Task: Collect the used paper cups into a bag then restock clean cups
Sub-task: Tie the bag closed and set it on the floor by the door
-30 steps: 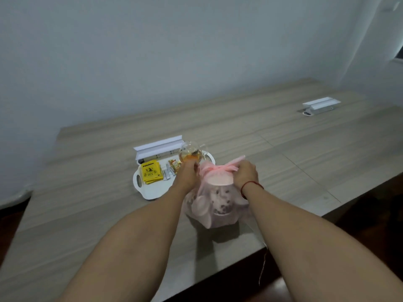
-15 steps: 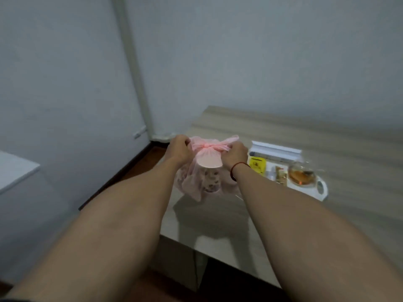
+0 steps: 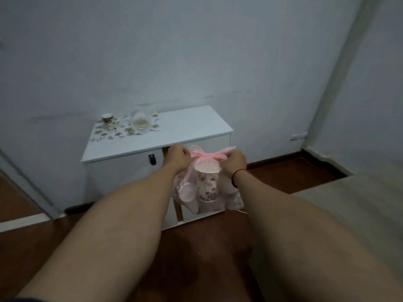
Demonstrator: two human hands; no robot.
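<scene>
A thin pink plastic bag (image 3: 231,198) hangs in the air in front of me, tied at the top in a knot. Through the plastic I see used paper cups (image 3: 207,182), one patterned and upright, others lying beside it. My left hand (image 3: 177,156) grips the bag's left tie end. My right hand (image 3: 235,163), with a red string at the wrist, grips the right tie end. The bag hangs over the dark wooden floor, in front of a low white cabinet.
The low white cabinet (image 3: 192,127) stands against the wall ahead, with a small jar (image 3: 108,122) and a glass jar (image 3: 141,123) on a patterned mat on its top. The wooden table's corner (image 3: 353,199) shows at the right. Dark floor lies below.
The view has swung left, away from the table and its white tray, toward the white cabinet. The bag has been lifted off the table and now hangs from both hands.
</scene>
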